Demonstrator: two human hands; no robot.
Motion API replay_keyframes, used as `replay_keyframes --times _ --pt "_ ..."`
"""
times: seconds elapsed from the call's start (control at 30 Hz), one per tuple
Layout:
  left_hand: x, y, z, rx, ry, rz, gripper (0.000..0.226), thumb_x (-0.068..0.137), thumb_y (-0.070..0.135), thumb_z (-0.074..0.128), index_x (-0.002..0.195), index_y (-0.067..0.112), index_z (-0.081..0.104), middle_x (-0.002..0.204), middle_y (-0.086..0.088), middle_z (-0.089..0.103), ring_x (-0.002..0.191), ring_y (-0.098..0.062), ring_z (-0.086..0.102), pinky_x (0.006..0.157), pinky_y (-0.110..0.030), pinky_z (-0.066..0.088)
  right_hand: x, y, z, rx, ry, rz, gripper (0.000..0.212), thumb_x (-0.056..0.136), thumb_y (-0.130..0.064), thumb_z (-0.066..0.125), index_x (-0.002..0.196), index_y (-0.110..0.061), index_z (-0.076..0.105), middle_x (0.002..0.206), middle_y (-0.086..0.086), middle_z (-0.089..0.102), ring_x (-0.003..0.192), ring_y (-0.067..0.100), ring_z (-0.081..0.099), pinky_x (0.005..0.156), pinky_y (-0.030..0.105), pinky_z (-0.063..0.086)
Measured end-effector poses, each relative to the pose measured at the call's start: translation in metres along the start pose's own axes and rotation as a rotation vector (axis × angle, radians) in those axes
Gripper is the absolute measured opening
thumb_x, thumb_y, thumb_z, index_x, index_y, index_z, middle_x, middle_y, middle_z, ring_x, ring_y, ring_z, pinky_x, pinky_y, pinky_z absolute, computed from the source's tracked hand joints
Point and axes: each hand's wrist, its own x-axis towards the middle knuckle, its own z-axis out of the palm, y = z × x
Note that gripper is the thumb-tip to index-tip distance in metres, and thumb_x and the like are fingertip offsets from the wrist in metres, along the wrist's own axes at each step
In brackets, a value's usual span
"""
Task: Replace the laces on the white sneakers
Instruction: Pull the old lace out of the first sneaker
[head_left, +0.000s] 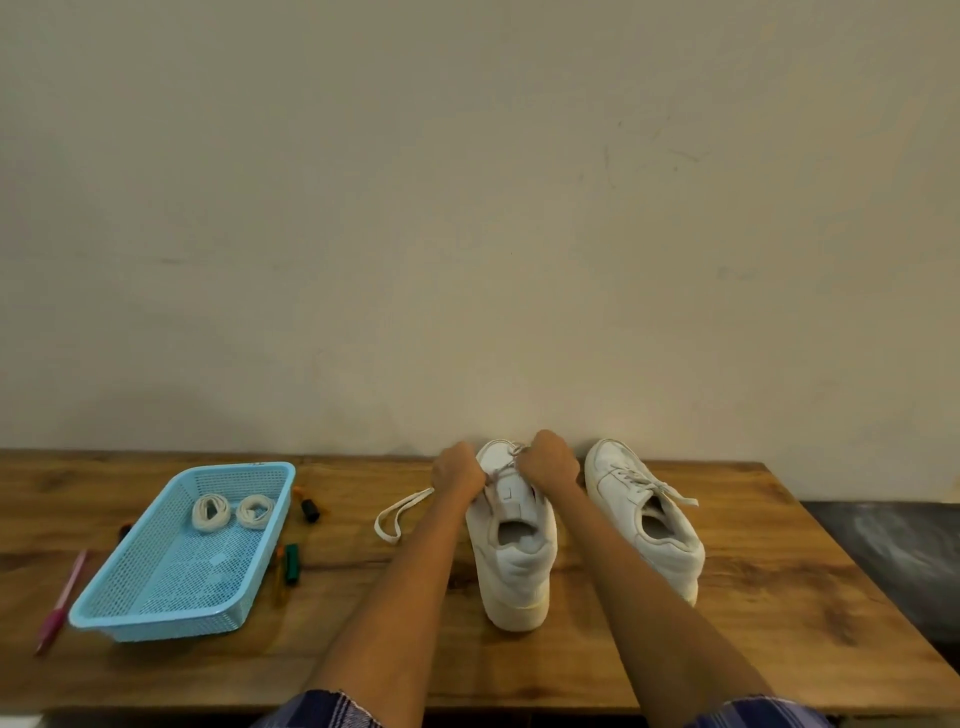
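Near sneaker stands mid-worktop, long axis near-to-far, toe at the wall. Both hands sit over its far lacing: left hand and right hand, fingers curled onto the old lace, which trails left. No legible branding.

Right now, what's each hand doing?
Left hand: gripping the lace at the near sneaker.
Right hand: fingers curled, pulling the same lace.
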Motion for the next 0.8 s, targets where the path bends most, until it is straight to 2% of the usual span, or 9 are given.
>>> replay_keyframes --times 0.13,0.23,0.37,0.43,0.47,0.53,0.63,0.77,0.8 --pt "0.006 -0.004 0.002 -0.015 -0.009 0.004 0.029 0.08 0.025 0.074 0.099 0.005 0.066 0.1 -0.013 0.07 0.092 -0.027 0.068 0.079 -0.036 0.057 0.023 0.023 -0.03 0.265 0.172 0.156 0.027 0.094 -0.023 0.051 0.097 0.002 0.06 0.1 0.016 0.063 0.096 0.033 0.059 0.074 0.033 0.042" --pt "0.005 -0.006 0.003 -0.022 0.002 0.007 0.029 0.08 0.025 0.073 0.1 0.005 0.067 0.099 -0.012 0.07 0.091 -0.026 0.068 0.078 -0.036 0.058 0.032 0.019 -0.043 0.409 0.143 0.108 0.031 0.097 -0.018 0.041 0.069 -0.008 0.045 0.072 0.006 0.048 0.07 0.024 0.048 0.06 0.027 0.035" --pt "0.004 -0.007 0.004 -0.019 0.001 0.006 0.028 0.08 0.026 0.073 0.098 0.006 0.068 0.099 -0.011 0.07 0.09 -0.026 0.068 0.078 -0.036 0.058 0.024 -0.003 -0.033 1.003 -0.046 0.103 0.029 0.103 -0.023 0.03 0.081 -0.012 0.046 0.073 0.002 0.059 0.051 0.011 0.043 0.035 0.016 0.026" --pt "0.005 -0.008 0.004 -0.03 0.002 -0.005 0.026 0.079 0.025 0.074 0.097 0.007 0.068 0.099 -0.01 0.071 0.089 -0.025 0.068 0.078 -0.036 0.058 0.018 -0.01 -0.023 1.057 -0.082 0.12 0.032 0.104 -0.027 0.029 0.082 -0.011 0.046 0.069 0.002 0.056 0.046 0.011 0.038 0.033 0.016 0.026" --pt "0.006 -0.009 0.005 -0.037 0.003 -0.009 0.026 0.079 0.026 0.074 0.097 0.007 0.069 0.098 -0.01 0.071 0.089 -0.025 0.068 0.077 -0.036 0.058 0.016 -0.011 -0.018 0.974 -0.072 0.093 0.034 0.103 -0.029 0.032 0.077 -0.011 0.046 0.065 0.002 0.051 0.047 0.013 0.037 0.036 0.018 0.029" --pt "0.008 -0.01 0.006 -0.031 0.007 -0.006 0.025 0.082 0.026 0.071 0.098 0.008 0.07 0.098 -0.01 0.071 0.089 -0.025 0.068 0.077 -0.036 0.058 0.018 -0.005 -0.007 0.58 -0.039 -0.064 0.032 0.097 -0.027 0.046 0.069 -0.012 0.045 0.065 0.003 0.046 0.055 0.016 0.041 0.051 0.025 0.036" --pt "0.009 -0.009 0.007 0.0 0.026 0.011 0.023 0.086 0.026 0.066 0.101 0.008 0.069 0.101 -0.009 0.07 0.091 -0.025 0.068 0.078 -0.036 0.057 0.018 0.0 0.004 -0.087 -0.139 -0.205 0.01 0.086 -0.019 0.057 0.081 -0.011 0.055 0.084 0.006 0.059 0.077 0.02 0.053 0.067 0.029 0.04" --pt "0.009 -0.009 0.008 0.036 0.042 0.012 0.019 0.088 0.023 0.065 0.1 0.009 0.069 0.1 -0.009 0.07 0.09 -0.024 0.068 0.079 -0.034 0.057 0.014 -0.007 0.003 -0.33 -0.138 -0.25 0.016 0.086 -0.013 0.054 0.072 -0.014 0.048 0.078 0.004 0.054 0.081 0.023 0.054 0.069 0.028 0.04" --pt "0.009 -0.009 0.008 0.04 0.042 0.013 0.019 0.088 0.023 0.065 0.1 0.009 0.069 0.099 -0.008 0.07 0.089 -0.024 0.068 0.079 -0.034 0.057 0.014 -0.008 0.003 -0.357 -0.131 -0.26 0.011 0.088 -0.013 0.053 0.077 -0.014 0.052 0.081 0.004 0.056 0.086 0.024 0.057 0.071 0.028 0.041"
